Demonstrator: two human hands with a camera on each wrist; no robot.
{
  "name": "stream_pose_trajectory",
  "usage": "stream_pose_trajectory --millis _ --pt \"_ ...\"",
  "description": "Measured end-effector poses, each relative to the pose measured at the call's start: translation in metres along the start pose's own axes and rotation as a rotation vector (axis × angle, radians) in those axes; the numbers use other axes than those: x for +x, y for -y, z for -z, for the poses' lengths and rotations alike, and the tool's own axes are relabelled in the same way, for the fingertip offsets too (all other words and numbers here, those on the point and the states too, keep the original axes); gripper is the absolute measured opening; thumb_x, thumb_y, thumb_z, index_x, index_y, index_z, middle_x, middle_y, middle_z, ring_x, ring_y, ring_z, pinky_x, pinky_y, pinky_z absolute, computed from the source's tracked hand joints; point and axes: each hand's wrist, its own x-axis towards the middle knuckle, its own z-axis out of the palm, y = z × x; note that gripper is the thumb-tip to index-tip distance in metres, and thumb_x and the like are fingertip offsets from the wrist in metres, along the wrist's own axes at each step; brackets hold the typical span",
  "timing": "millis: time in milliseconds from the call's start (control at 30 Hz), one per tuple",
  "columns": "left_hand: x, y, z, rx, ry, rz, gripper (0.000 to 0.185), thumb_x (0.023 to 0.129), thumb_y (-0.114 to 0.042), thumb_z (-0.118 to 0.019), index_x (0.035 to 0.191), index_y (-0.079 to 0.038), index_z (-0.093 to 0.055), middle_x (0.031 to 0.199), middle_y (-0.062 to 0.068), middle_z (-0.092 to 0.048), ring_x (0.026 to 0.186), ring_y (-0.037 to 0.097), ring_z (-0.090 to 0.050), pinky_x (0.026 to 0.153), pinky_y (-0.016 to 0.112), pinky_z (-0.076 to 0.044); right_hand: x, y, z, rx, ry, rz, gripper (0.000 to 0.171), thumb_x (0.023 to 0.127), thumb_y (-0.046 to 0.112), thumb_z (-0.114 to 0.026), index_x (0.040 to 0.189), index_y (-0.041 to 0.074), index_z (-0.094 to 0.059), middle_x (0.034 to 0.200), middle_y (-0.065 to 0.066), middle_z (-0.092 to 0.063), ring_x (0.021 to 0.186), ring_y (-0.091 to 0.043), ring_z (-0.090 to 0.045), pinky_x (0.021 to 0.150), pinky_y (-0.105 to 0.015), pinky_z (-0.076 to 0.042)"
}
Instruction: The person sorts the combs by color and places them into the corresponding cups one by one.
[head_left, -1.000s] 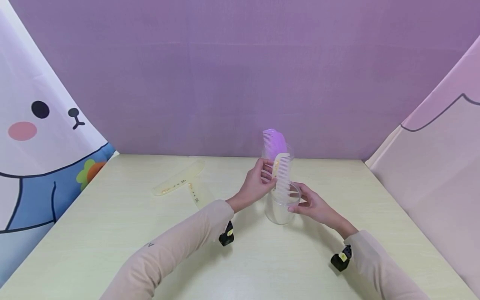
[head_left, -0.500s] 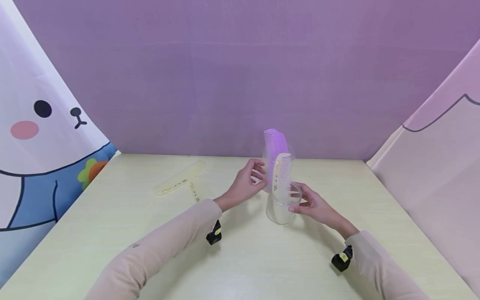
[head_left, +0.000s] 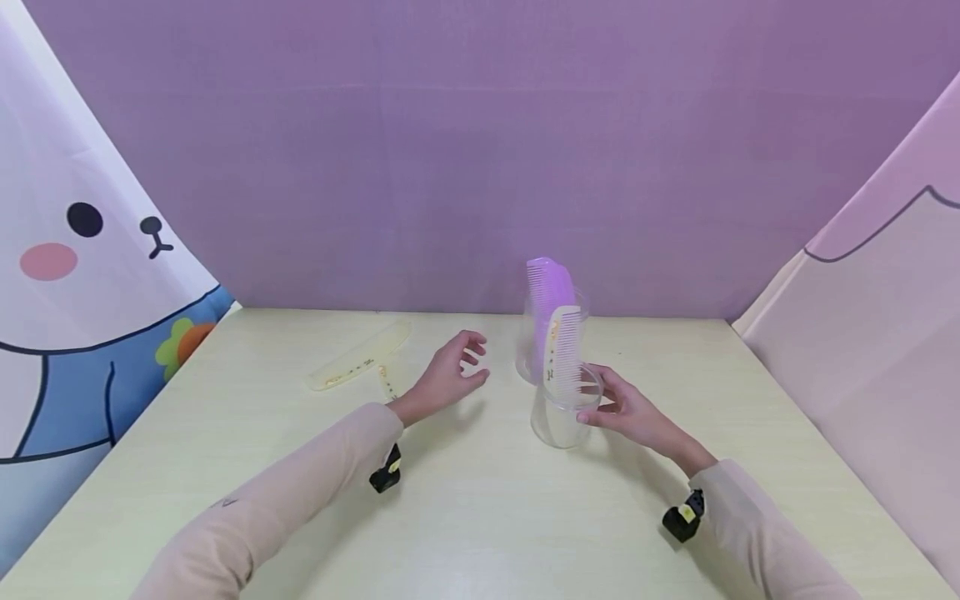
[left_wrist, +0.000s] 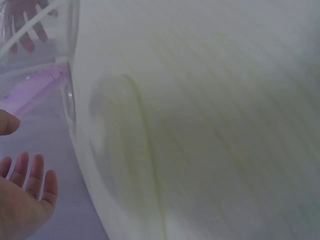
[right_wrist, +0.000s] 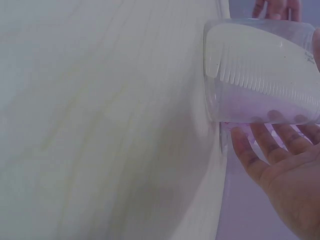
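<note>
We see our right hand (head_left: 626, 410) resting against the near clear cup (head_left: 561, 417), fingers lightly curved round its right wall at about 3 o'clock of the cup; the right wrist view shows those fingertips (right_wrist: 265, 145) pressed flat on the clear plastic, so it is a loose steadying hold, not a tight clamp. A cream comb (head_left: 564, 350) stands upright in that cup, long axis nearly vertical, teeth facing right, its upper half sticking out above the rim. Just behind, at 12 o'clock, a second clear cup (head_left: 528, 333) holds a purple comb (head_left: 549, 287), also upright. Our left hand (head_left: 450, 375) hangs over the table (head_left: 480, 517) at roughly 9 o'clock from the cups, apart from them, fingers loosely spread and holding nothing; the left wrist view shows the bare palm (left_wrist: 22, 200) with the purple comb (left_wrist: 35, 92) off toward the fingertips. Two more cream combs (head_left: 360, 357) lie flat on the table at about 10 o'clock from the left hand, long axes slanting from near-left to far-right, touching or crossing at one end. So the left hand is the nearer one to these flat combs, while the right is at the cup.
</note>
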Motion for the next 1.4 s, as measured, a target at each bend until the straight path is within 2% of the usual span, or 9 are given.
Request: stream_pose_trajectory --millis 200,300,433,533,800,1033,1233,1400 --pt "-0.010 0.017 0.015 0.077 0.021 0.041 0.049 0.079 -0.004 -0.065 0.122 0.002 -0.043 0.113 0.021 -0.054 0.101 0.037 -0.055 0.089 0.042 -0.047 0.000 0.000 0.000 0.004 0.005 0.011 0.068 0.083 0.010 -0.065 0.140 0.005 -0.028 0.141 -0.021 -0.035 0.124 -0.043 -0.039 0.092 -0.047 -0.045" --pt "-0.014 0.026 0.023 0.130 0.027 0.039 0.049 0.079 -0.006 -0.065 0.122 0.002 -0.042 0.114 0.022 -0.053 0.102 0.037 -0.054 0.090 0.041 -0.046 0.000 -0.001 0.000 0.005 0.006 0.018 0.068 0.083 0.010 -0.065 0.140 0.004 -0.027 0.141 -0.022 -0.035 0.124 -0.043 -0.038 0.091 -0.047 -0.046" --pt "-0.018 0.035 0.036 0.214 0.012 0.056 0.049 0.079 -0.008 -0.066 0.122 0.000 -0.043 0.113 0.020 -0.054 0.103 0.036 -0.054 0.090 0.041 -0.046 0.000 -0.001 0.000 0.001 0.004 0.013 0.068 0.083 0.010 -0.065 0.140 0.005 -0.028 0.140 -0.021 -0.035 0.124 -0.043 -0.039 0.091 -0.047 -0.046" --pt "-0.022 0.039 0.045 0.276 0.003 0.094 0.050 0.079 -0.011 -0.067 0.121 -0.002 -0.044 0.113 0.018 -0.054 0.103 0.036 -0.054 0.090 0.041 -0.045 -0.001 -0.001 0.000 -0.002 0.004 0.005 0.069 0.083 0.011 -0.065 0.140 0.005 -0.027 0.141 -0.021 -0.035 0.124 -0.042 -0.039 0.092 -0.047 -0.045" --pt "-0.030 0.046 0.068 0.489 -0.026 0.155 0.053 0.078 -0.022 -0.070 0.120 -0.003 -0.046 0.111 0.017 -0.055 0.097 0.036 -0.053 0.080 0.047 -0.045 -0.001 0.000 0.000 0.000 0.003 -0.001 0.069 0.083 0.011 -0.065 0.140 0.005 -0.027 0.141 -0.021 -0.035 0.125 -0.043 -0.038 0.092 -0.049 -0.045" --pt "-0.033 0.053 0.082 0.541 -0.036 0.223 0.055 0.077 -0.025 -0.070 0.120 -0.001 -0.045 0.111 0.021 -0.052 0.096 0.040 -0.050 0.078 0.050 -0.044 -0.001 -0.001 0.000 0.005 -0.002 -0.008 0.070 0.082 0.011 -0.066 0.140 0.005 -0.027 0.141 -0.021 -0.035 0.125 -0.043 -0.038 0.093 -0.051 -0.043" --pt "-0.035 0.057 0.089 0.566 0.007 0.290 0.057 0.079 -0.029 -0.068 0.122 -0.001 -0.043 0.112 0.023 -0.049 0.098 0.042 -0.048 0.081 0.053 -0.041 -0.001 -0.002 0.000 0.004 0.000 -0.009 0.070 0.082 0.012 -0.066 0.140 0.006 -0.027 0.141 -0.020 -0.035 0.125 -0.043 -0.038 0.093 -0.048 -0.045" --pt "-0.035 0.059 0.089 0.595 0.041 0.315 0.058 0.080 -0.033 -0.067 0.122 0.000 -0.044 0.111 0.023 -0.051 0.099 0.043 -0.048 0.083 0.054 -0.041 -0.001 -0.003 0.000 0.005 0.000 -0.009 0.069 0.083 0.012 -0.066 0.140 0.008 -0.028 0.141 -0.020 -0.035 0.125 -0.044 -0.037 0.092 -0.043 -0.047"
